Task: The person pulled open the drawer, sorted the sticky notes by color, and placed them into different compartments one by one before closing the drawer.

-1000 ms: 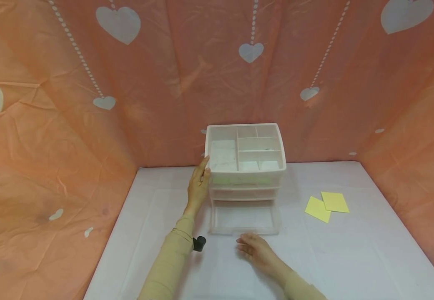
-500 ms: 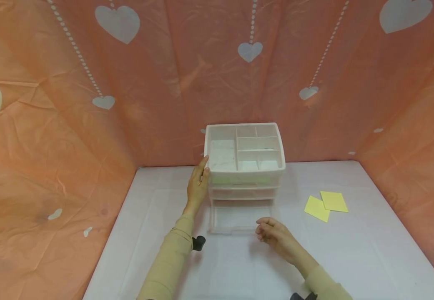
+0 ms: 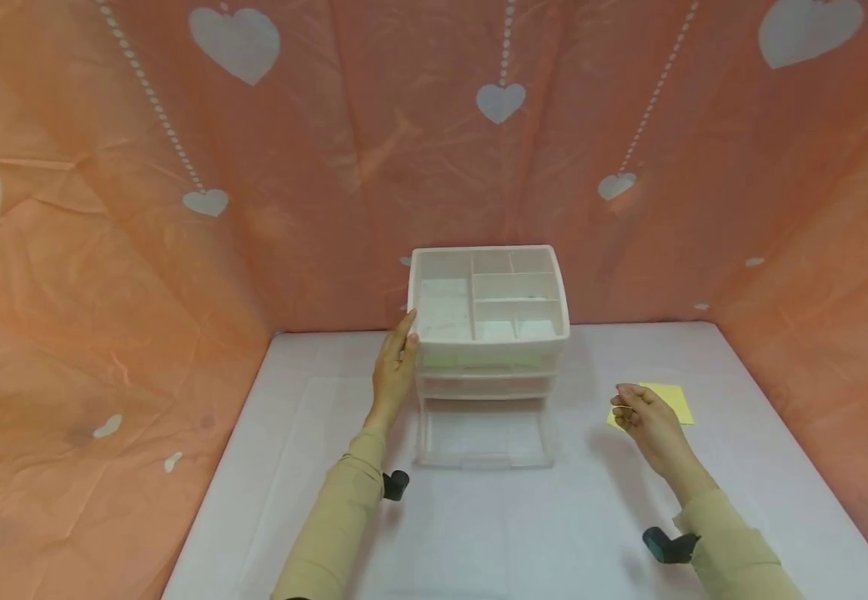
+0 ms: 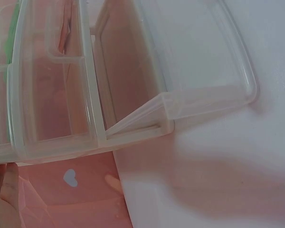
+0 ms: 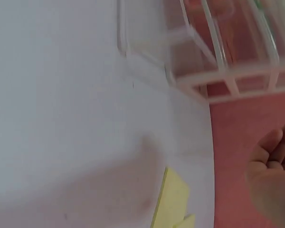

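A white plastic drawer organizer stands at the back middle of the table, with a divided tray on top. Its clear bottom drawer is pulled out, and nothing shows inside it. My left hand rests on the organizer's left side, fingers extended along it. Two yellow sticky note pads lie overlapping to the right. Over them hovers my right hand, fingers loosely bent around nothing. From the right wrist view, the pads are below that hand.
Something green shows through the top drawer front. Orange cloth with white hearts hangs behind the table and along both sides. Each forearm carries a small black wrist camera.
My right hand has moved away from the front of the open drawer, rightward and back, to above the sticky note pads. My left hand keeps its place on the organizer's side.
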A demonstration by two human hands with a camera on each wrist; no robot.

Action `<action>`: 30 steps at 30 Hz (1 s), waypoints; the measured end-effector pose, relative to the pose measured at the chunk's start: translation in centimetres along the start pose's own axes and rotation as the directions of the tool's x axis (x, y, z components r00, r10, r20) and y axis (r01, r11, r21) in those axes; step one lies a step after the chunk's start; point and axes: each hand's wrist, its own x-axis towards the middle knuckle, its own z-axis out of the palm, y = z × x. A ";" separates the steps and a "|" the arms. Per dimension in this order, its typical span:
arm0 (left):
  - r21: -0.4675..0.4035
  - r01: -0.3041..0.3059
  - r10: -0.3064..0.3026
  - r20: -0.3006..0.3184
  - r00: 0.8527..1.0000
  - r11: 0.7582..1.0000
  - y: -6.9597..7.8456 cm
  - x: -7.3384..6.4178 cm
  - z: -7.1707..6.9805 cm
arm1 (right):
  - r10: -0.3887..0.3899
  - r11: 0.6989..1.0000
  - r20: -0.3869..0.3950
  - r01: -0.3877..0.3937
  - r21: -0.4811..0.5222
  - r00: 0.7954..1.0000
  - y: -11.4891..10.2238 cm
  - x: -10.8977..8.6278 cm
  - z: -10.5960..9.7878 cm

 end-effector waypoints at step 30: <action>-0.011 0.014 -0.014 0.028 1.000 1.000 0.2 -0.2 -0.3 | 0.154 0.875 -0.555 -0.374 -0.308 0.817 1.7 2.5 -8.2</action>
